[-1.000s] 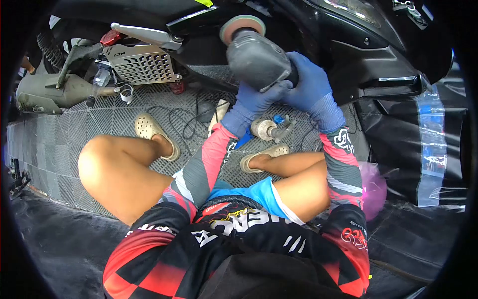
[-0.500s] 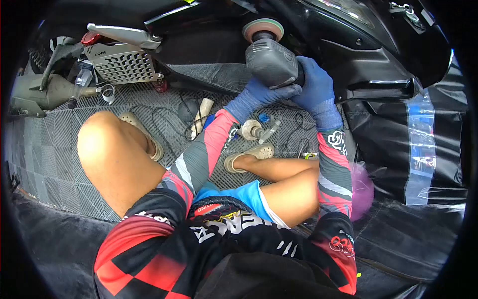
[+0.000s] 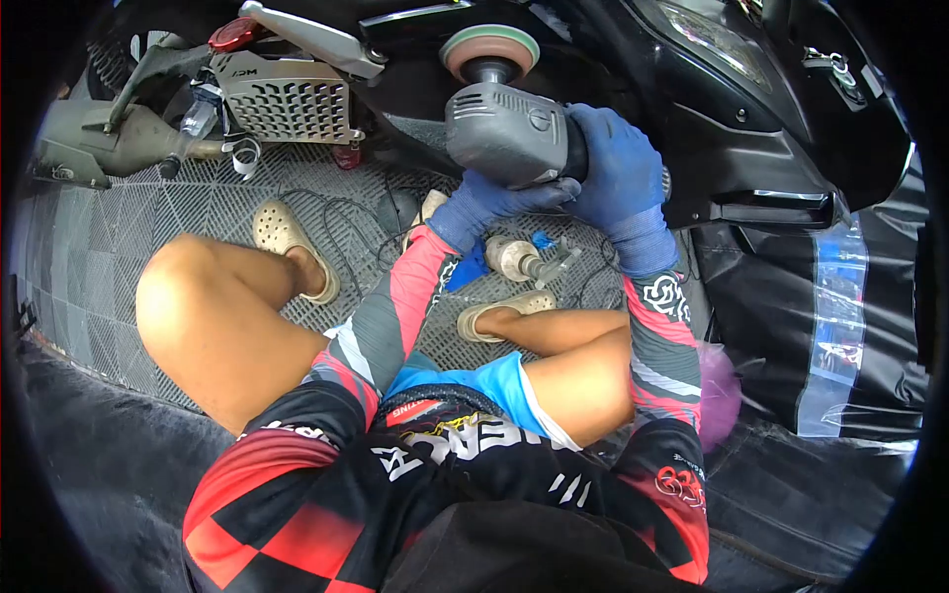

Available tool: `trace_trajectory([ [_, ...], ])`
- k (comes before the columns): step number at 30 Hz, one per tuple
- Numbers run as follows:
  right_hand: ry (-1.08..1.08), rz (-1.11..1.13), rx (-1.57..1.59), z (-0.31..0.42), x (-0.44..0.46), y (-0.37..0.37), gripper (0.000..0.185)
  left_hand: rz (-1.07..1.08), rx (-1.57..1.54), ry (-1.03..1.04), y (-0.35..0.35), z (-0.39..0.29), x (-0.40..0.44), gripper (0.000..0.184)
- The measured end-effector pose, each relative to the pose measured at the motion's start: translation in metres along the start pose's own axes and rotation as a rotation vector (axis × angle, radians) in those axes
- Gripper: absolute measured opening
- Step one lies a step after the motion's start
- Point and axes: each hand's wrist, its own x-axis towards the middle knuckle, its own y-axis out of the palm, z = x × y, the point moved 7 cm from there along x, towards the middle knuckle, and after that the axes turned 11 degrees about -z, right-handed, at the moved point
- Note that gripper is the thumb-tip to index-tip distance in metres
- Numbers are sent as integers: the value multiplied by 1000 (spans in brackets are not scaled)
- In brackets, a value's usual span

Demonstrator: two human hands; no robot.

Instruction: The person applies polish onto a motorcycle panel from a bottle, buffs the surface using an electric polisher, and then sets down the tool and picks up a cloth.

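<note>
Both my hands wear blue gloves and grip a grey and black power polisher [image 3: 509,133]. My left hand [image 3: 494,210] supports the underside of its head from the near side. Around the rear of the body, my right hand [image 3: 618,163] is wrapped over the handle. The polisher's round pad [image 3: 489,49], salmon-coloured with a green rim, faces the glossy black body panel [image 3: 405,44] of a motorbike. Whether the pad touches the panel I cannot tell. The fingers under the tool are partly hidden.
A perforated metal guard [image 3: 287,99] and an exhaust muffler [image 3: 109,143] stick out at left. On the grey grid floor lie a bottle [image 3: 514,259], a blue cloth [image 3: 467,267] and black cords [image 3: 346,212]. Black sheeting [image 3: 761,287] hangs at right.
The polisher and both hands have moved left across the black panel. The motorbike and floor items appear shifted rightward as the view turned slightly.
</note>
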Motion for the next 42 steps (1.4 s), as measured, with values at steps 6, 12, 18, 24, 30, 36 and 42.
trace_trajectory([
  [6,-54,14,-3,24,17,7,66,-15,-4,-295,-29,-11,-18,87],
  [12,3,99,61,29,18,10,68,-153,1,-80,-32,-9,-23,83],
  [18,122,23,228,1,-9,17,70,-141,-80,95,-12,-15,-11,70],
  [24,368,16,293,-44,-48,17,63,8,-40,-42,32,-6,7,74],
  [30,665,-16,388,-86,-94,18,59,153,150,5,82,-8,25,78],
  [36,710,-43,531,-103,-120,35,59,216,301,-178,90,-22,28,96],
  [42,679,-99,680,-78,-94,44,49,168,414,-95,64,-26,34,100],
])
